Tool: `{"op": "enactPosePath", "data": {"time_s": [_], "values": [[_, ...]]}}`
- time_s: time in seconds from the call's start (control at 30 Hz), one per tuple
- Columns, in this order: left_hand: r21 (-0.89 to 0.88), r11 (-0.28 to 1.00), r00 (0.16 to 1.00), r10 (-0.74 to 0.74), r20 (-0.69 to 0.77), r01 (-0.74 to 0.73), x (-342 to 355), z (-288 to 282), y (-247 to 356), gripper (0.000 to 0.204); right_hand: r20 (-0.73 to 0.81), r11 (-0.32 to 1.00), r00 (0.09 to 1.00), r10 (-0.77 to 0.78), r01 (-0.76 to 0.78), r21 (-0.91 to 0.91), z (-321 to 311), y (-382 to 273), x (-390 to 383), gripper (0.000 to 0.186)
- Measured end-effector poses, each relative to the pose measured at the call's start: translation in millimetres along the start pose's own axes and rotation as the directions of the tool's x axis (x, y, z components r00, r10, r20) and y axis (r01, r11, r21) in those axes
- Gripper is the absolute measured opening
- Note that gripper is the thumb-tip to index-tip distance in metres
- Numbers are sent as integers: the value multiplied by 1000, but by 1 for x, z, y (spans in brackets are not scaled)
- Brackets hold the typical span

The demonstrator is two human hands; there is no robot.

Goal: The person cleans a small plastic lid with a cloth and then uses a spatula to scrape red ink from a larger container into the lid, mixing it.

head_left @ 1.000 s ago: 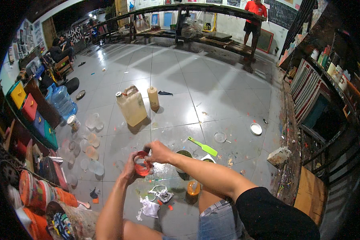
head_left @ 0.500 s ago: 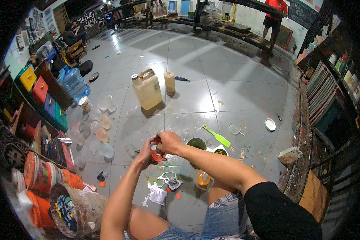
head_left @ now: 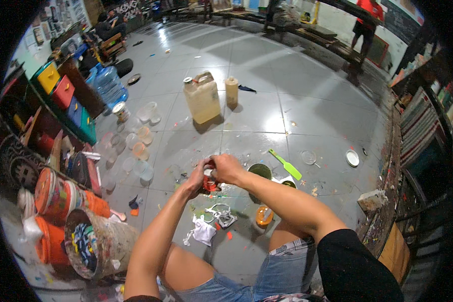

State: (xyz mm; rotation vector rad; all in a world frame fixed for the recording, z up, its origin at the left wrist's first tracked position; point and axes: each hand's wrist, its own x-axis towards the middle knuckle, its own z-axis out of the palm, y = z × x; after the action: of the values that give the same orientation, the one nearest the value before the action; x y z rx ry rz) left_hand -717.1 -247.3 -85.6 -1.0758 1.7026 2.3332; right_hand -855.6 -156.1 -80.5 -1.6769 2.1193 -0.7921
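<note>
Left hand [head_left: 197, 178] and right hand [head_left: 227, 169] pinch a red container [head_left: 211, 185] between them, seemingly working its rim, and steadiness looks needed next!

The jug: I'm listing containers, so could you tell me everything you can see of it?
The jug is boxy, translucent and yellowish, seemingly plastic, with a white cap at its upper left and a moulded handle beside it. It stands upright on the grey tiled floor, left of the bottle and apart from it. Only the floor touches it. Its fill level is hard to tell.
</note>
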Motion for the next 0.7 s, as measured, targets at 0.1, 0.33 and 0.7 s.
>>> {"op": "enactPosePath", "data": {"time_s": [0.1, 0.33, 0.7], "values": [[-2, 999, 999, 32, -10, -32, -11, 8, 7, 58, 59, 1000, 998, -6, 7, -20, -4, 3, 0, 32], [-40, 997, 998, 62, 25, -61, -11, -2, 3, 62, -20, 986, 993, -114, 116, 121, -5, 8, -7, 38], [7, 988, 988, 152, 6, -152, -12, 10, -5, 52, 87, 964, 982, 170, -184, 192, -6, -4, -2, 25]]}}
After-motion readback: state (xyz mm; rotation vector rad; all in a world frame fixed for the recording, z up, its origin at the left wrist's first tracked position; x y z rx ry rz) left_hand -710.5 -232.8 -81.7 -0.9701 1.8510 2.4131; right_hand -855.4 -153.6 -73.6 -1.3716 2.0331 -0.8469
